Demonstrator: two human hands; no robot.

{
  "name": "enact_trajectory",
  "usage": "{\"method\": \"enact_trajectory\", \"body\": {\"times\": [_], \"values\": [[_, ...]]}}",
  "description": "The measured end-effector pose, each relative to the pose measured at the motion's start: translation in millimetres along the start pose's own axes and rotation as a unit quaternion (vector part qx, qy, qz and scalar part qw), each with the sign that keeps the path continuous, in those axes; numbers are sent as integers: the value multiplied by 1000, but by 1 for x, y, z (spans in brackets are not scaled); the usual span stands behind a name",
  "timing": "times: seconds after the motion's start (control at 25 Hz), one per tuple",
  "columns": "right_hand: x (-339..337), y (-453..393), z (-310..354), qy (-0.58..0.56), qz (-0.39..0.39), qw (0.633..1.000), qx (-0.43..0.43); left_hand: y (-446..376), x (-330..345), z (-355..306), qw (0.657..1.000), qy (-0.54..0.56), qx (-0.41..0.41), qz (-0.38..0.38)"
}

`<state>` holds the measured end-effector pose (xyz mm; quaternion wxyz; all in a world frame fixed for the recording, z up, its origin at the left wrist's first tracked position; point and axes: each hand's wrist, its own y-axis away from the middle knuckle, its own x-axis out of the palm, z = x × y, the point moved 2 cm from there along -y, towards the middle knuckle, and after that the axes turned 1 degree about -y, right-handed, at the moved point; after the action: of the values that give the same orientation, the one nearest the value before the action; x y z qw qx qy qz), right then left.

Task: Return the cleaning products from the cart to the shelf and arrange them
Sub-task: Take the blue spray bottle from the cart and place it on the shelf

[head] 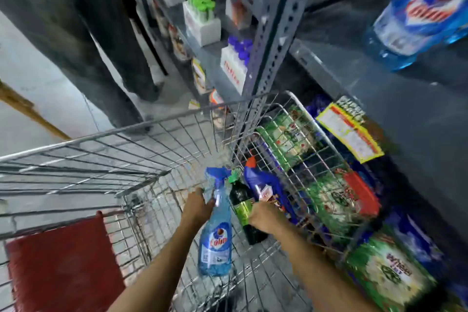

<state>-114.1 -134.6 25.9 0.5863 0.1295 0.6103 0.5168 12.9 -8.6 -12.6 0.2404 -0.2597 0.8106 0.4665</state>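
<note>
Both my arms reach down into a wire shopping cart (106, 157). My left hand (196, 206) grips the neck of a light-blue Colin spray bottle (215, 243) with a blue trigger head, holding it upright inside the cart. My right hand (266, 216) is closed around a dark bottle with a green label and green cap (241, 200). A dark-blue bottle with a red cap (266, 182) leans against the cart's right wall, just beyond my right hand. On the grey metal shelf (379, 40) at the upper right lies a blue Colin refill pouch (420, 15).
A red child-seat flap (63, 261) sits at the cart's near left. Green detergent packs (336, 197) fill the low shelf right of the cart. A perforated grey upright (273, 33) divides the shelving, with white boxed bottles (202, 18) behind. A person's dark trouser legs (83, 33) stand at the left.
</note>
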Motion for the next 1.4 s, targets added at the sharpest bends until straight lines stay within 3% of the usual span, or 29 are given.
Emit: {"method": "enact_trajectory", "body": {"times": [0.24,0.64,0.84,1.12,1.4], "values": [[77,-40,27,-114,145,982,40,-28,36,17,987,102,-111,60],[91,-42,21,-217,121,963,108,-16,32,15,968,198,-143,60],[47,-11,35,-276,151,947,59,17,-17,-12,965,249,-84,19],[-33,106,42,-336,116,933,-63,110,-92,-81,967,231,70,-80],[-82,257,4,-447,73,863,-225,236,-146,-158,910,310,236,-144]]}}
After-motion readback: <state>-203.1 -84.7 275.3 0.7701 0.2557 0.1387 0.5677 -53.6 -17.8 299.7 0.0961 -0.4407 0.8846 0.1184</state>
